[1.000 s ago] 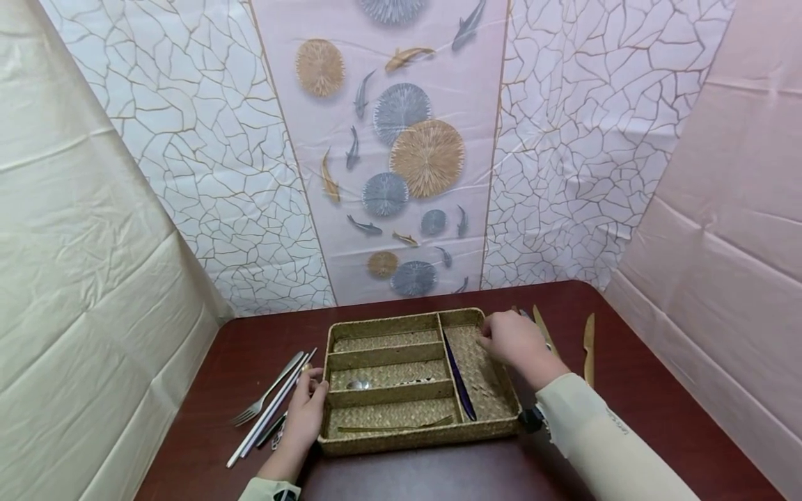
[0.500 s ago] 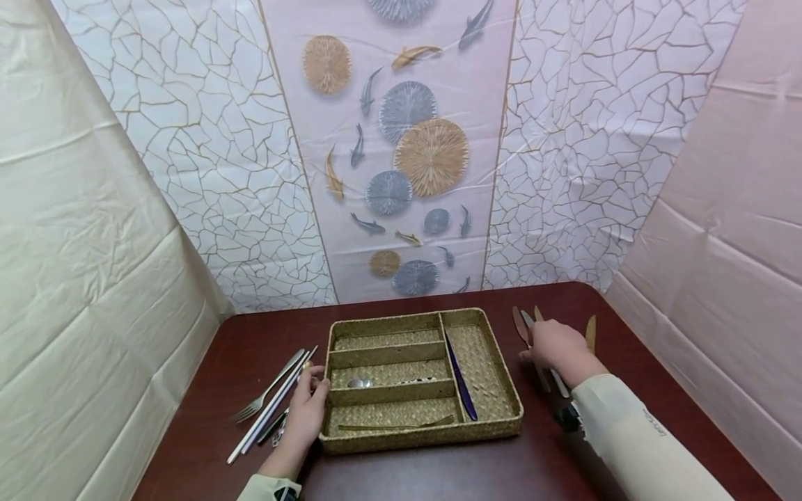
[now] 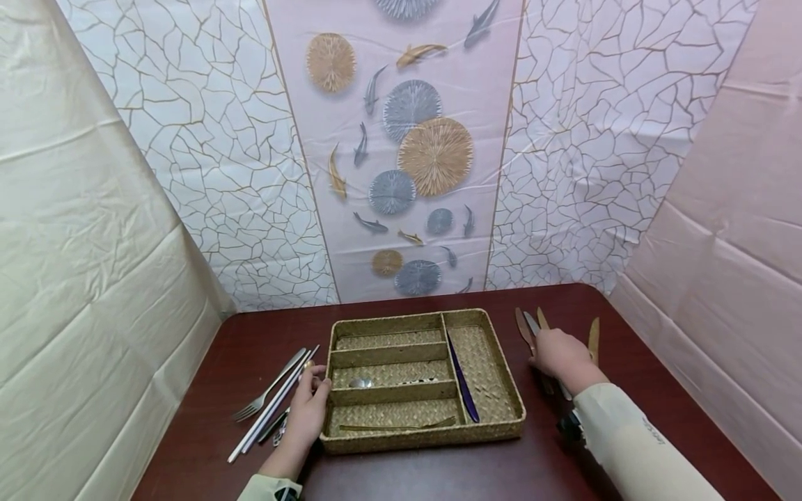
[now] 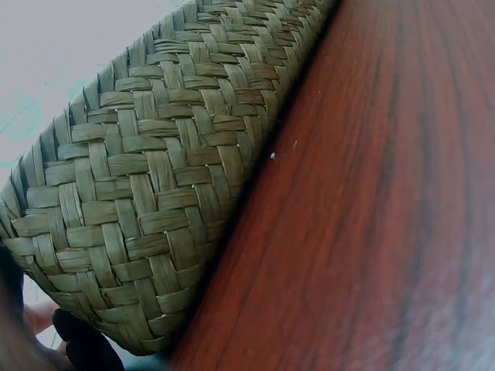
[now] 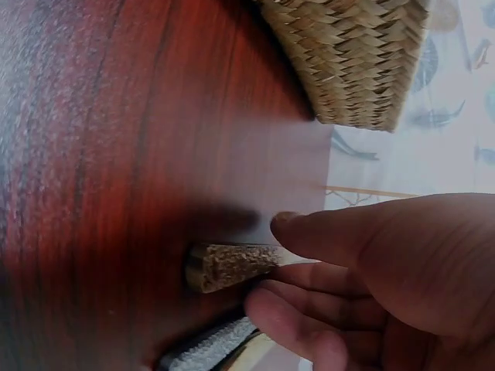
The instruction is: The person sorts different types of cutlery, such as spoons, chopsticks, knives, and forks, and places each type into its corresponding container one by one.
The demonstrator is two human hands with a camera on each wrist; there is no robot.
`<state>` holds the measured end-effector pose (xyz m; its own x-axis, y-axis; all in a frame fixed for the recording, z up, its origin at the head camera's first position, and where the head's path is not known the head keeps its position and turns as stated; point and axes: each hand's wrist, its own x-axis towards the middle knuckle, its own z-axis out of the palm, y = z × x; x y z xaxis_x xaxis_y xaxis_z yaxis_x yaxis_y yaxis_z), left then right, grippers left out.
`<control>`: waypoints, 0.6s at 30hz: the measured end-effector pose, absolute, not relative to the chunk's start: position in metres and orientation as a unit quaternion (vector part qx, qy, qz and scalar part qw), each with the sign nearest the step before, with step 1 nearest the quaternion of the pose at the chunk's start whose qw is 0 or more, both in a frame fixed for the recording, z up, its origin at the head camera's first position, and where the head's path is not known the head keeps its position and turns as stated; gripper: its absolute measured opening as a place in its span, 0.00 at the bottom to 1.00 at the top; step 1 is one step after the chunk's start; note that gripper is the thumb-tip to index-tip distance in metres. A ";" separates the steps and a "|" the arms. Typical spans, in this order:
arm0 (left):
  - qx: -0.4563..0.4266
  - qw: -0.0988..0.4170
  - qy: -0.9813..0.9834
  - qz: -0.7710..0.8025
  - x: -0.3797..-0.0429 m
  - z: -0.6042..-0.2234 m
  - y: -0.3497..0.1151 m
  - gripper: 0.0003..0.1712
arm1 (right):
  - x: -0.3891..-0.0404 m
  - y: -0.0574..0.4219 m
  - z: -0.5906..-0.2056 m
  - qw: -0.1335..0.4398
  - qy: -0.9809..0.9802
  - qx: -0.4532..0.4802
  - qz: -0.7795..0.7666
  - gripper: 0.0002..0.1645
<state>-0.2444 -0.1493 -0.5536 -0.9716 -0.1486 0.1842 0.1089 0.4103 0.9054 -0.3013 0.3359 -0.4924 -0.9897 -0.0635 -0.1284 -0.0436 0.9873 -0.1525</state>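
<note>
A woven tray (image 3: 515,390) with four compartments stands mid-table. My left hand (image 3: 307,410) rests against its left wall, thumb tip and fingertips at the rim. Right of the tray, my right hand (image 3: 560,358) is over a group of knives, among them a copper one (image 3: 522,324) and a silver one (image 3: 531,323). In the right wrist view, thumb and bent fingers lie on either side of a gold knife (image 5: 232,267); I cannot tell whether they pinch it. A dark purple knife (image 3: 462,381) lies in the tray's right compartment.
The tray also holds a spoon (image 3: 360,383) and a thin gold fork (image 3: 401,426). A silver fork (image 3: 253,406) and several chopsticks (image 3: 271,410) lie left of it. Another gold knife (image 3: 593,337) lies at the far right. Fabric walls (image 3: 413,153) surround the table.
My right hand has moved right, from above the tray's right compartment to the knives beside it, and lowered toward the table. My left hand has stayed at the tray's left side.
</note>
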 end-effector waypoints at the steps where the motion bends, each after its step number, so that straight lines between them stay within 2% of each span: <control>1: 0.012 0.119 -0.832 -0.542 -0.245 -0.554 -0.149 0.15 | -0.302 0.336 -0.494 0.062 0.995 -0.026 -0.074 0.16; 5: 0.011 0.123 -0.832 -0.542 -0.245 -0.554 -0.149 0.15 | -0.303 0.338 -0.497 0.048 0.996 -0.021 -0.075 0.14; 18: 0.015 0.122 -0.832 -0.541 -0.243 -0.552 -0.149 0.15 | -0.301 0.336 -0.496 0.060 0.994 0.007 -0.096 0.13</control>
<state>-0.2433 -0.1487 -0.5519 -0.9698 -0.1569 0.1866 0.1068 0.4143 0.9039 -0.3014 0.3359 -0.4962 -0.9927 0.0022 -0.1206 0.0252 0.9815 -0.1898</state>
